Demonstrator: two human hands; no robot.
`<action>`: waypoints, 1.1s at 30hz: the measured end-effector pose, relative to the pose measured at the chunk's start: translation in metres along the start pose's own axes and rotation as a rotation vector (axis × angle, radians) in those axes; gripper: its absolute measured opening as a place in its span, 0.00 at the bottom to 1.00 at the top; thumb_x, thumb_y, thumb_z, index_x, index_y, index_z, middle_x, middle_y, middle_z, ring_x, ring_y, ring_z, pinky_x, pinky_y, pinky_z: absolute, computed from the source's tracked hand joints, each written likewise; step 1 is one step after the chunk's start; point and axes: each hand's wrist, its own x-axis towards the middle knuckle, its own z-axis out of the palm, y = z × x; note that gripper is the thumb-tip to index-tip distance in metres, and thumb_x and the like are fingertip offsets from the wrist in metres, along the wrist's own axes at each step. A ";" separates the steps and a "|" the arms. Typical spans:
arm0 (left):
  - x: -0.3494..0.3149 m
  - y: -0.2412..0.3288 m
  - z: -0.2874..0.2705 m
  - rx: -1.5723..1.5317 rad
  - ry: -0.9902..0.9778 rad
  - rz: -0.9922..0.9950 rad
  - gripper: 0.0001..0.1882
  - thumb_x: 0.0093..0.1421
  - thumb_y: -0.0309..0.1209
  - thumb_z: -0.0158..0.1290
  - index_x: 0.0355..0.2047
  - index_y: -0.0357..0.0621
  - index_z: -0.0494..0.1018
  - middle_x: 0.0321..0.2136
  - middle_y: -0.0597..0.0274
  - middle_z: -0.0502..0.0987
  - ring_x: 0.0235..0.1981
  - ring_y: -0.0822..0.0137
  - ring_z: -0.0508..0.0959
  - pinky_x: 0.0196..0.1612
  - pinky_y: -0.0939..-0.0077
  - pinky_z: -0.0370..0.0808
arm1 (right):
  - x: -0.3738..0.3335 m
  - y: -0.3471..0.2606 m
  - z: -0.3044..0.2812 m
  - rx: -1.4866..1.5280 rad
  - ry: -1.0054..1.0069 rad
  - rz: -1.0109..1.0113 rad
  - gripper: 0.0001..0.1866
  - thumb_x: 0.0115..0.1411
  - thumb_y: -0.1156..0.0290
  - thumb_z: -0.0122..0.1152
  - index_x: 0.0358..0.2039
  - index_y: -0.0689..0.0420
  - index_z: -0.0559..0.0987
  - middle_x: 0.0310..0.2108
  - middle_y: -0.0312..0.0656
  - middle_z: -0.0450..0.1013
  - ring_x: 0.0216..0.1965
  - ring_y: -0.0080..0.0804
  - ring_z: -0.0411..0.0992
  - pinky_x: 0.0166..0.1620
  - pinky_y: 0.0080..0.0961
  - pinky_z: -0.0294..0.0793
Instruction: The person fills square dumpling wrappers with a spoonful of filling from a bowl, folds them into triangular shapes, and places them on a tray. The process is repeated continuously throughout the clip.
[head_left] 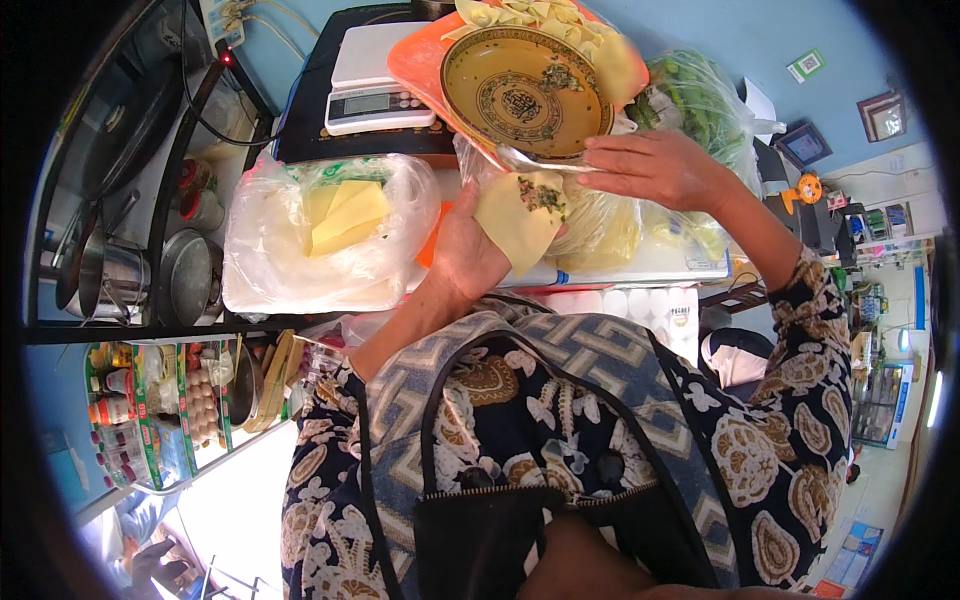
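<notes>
My left hand (463, 250) holds a pale yellow, wonton-like dough wrapper (510, 232), with the sheet lying over its fingers. On the wrapper's upper right sits a dab of chopped meat-and-greens filling (541, 196). My right hand (655, 170) grips a flat silvery utensil (530, 161), whose tip is just above the wrapper; whether it is a spoon or a spatula I cannot tell. Beyond both hands stands a brown patterned bowl (520, 100) with some filling (562, 74) inside. Left of my left hand, a stack of square wrappers (347, 217) lies on a plastic bag (265, 255).
An orange tray (415, 62) lies under the bowl, with several folded dumplings (530, 12) at its far side. A white kitchen scale (375, 108) stands left of it. Bagged green vegetables (700, 95) are at the right. Shelves with pots (120, 270) flank the left.
</notes>
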 end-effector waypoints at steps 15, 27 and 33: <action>0.016 0.008 -0.002 -0.021 0.073 -0.017 0.33 0.70 0.51 0.21 0.64 0.40 0.52 0.63 0.50 0.59 0.62 0.47 0.62 0.62 0.39 0.60 | -0.023 -0.057 0.007 0.336 0.293 0.266 0.21 0.51 0.78 0.59 0.48 0.49 0.79 0.43 0.38 0.77 0.44 0.39 0.77 0.40 0.31 0.80; 0.011 0.015 -0.006 -0.002 0.095 0.033 0.31 0.71 0.50 0.26 0.63 0.39 0.55 0.61 0.45 0.61 0.61 0.46 0.63 0.63 0.40 0.60 | -0.011 -0.047 0.019 0.234 0.302 0.383 0.25 0.46 0.82 0.59 0.48 0.52 0.79 0.41 0.41 0.77 0.43 0.40 0.76 0.43 0.32 0.78; 0.011 0.014 -0.003 0.041 0.126 0.057 0.33 0.71 0.51 0.23 0.64 0.38 0.52 0.62 0.45 0.59 0.62 0.46 0.61 0.64 0.39 0.57 | -0.019 -0.099 0.006 0.515 0.404 0.554 0.21 0.51 0.82 0.59 0.47 0.56 0.79 0.41 0.47 0.77 0.43 0.44 0.76 0.45 0.35 0.77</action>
